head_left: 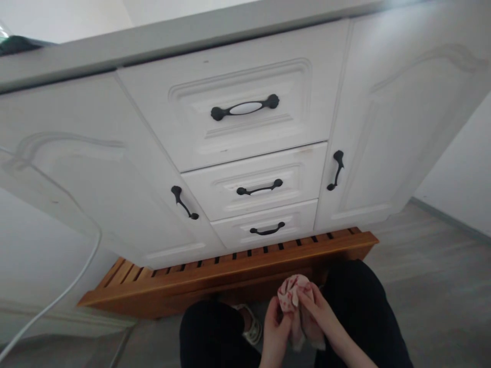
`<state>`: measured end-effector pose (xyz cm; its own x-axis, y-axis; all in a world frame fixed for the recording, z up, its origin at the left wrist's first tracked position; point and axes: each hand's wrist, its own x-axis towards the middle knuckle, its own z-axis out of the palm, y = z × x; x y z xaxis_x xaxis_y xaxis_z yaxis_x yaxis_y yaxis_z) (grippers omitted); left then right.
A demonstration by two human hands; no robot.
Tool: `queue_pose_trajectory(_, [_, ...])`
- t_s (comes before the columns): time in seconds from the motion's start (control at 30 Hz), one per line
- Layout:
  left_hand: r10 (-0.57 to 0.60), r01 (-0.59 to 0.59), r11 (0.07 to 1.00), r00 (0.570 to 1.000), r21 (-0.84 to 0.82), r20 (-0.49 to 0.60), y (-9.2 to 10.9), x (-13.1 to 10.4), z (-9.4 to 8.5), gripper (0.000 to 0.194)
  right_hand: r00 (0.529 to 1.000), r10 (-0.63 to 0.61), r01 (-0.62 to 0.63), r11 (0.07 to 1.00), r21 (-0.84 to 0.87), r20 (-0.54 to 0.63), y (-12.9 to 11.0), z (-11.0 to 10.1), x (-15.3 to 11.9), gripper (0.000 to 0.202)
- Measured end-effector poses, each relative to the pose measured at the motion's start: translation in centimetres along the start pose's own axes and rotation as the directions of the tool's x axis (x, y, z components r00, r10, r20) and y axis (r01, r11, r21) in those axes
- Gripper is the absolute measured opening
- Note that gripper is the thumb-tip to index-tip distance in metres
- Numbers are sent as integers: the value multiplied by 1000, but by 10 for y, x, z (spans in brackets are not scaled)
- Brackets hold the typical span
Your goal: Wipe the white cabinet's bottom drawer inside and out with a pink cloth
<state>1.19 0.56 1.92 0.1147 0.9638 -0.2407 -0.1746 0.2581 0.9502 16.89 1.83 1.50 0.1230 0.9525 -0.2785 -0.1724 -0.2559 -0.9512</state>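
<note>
A bunched pink cloth [294, 287] with red markings is between my two hands, low in the view and between my knees. Its lower part hangs in pale, loose ends beneath my fingers. My left hand [275, 326] pinches it from the left side. On the right, my right hand [319, 309] grips it with thumb and fingers closed near the top. Whether it is one piece or a pair of pieces, I cannot tell.
A white cabinet with drawers [249, 148] and black handles stands ahead under a grey countertop edge [184, 36]. At its foot is a slatted wooden bench [215, 281]. A white cable [82, 271] hangs at left. My dark-trousered knees [210, 332] flank my hands.
</note>
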Motion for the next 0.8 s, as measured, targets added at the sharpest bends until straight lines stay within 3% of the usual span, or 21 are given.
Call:
queue_pose_trajectory(0.13, [-23,23,998,1000,-55,-4,5,0,-4,36,990,50,-68,988,137,130,-17,2,-6,54])
queue_pose_trajectory(0.23, [-86,78,984,995,-160,-49,18,0,-10,36,980,81,-109,983,146,184,-28,1,-10,48])
queue_pose_trajectory(0.33, [-171,134,943,981,-305,-96,31,2,-13,39,975,3,-21,997,77,221,-34,2,-9,48])
queue_pose_trajectory(0.4, [-189,145,942,974,-303,-122,32,3,-12,42,980,-66,80,994,-71,189,-34,6,-6,35])
queue_pose_trajectory(0.47, [-139,110,980,975,-165,-172,29,4,-7,44,988,-114,138,952,-274,102,-31,13,-5,18])
queue_pose_trajectory(0.57, [109,-61,979,961,194,-252,20,1,5,37,994,-104,76,889,-453,-39,-27,29,-5,14])
queue_pose_trajectory(0.67, [363,-227,841,910,491,-201,16,-2,10,20,988,-117,77,938,-338,-101,-23,43,-6,26])
queue_pose_trajectory(0.8, [472,-263,714,865,648,-169,19,-1,3,23,996,-65,64,998,-7,-69,-22,55,-13,47])
